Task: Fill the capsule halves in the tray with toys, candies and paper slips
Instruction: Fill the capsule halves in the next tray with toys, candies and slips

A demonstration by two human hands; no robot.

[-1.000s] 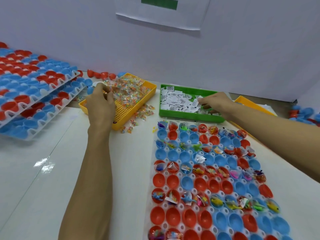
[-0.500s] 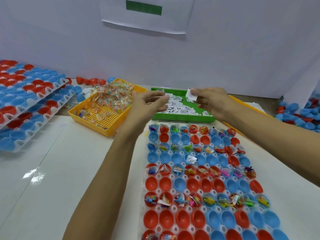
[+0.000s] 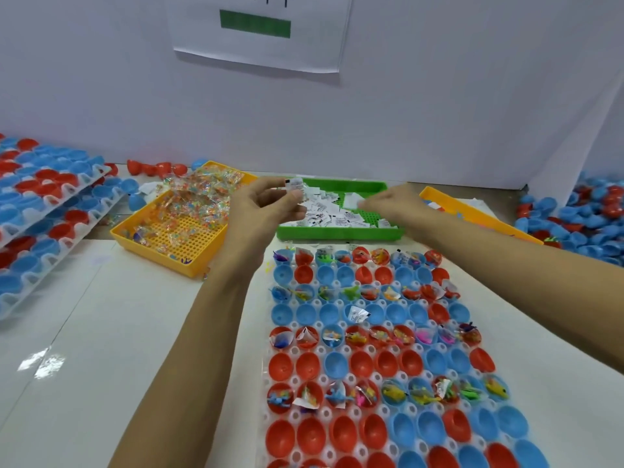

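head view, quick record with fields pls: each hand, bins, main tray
left hand: left hand pinches a paper slip
right hand: right hand pinches a slip over the green bin
yellow bin: yellow bin holds wrapped candies
main tray: capsule tray, filled rows alternate with empty ones

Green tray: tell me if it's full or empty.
Neither: the green tray is partly full. White paper slips are heaped across its middle and right, while bare green floor shows at its far right end.
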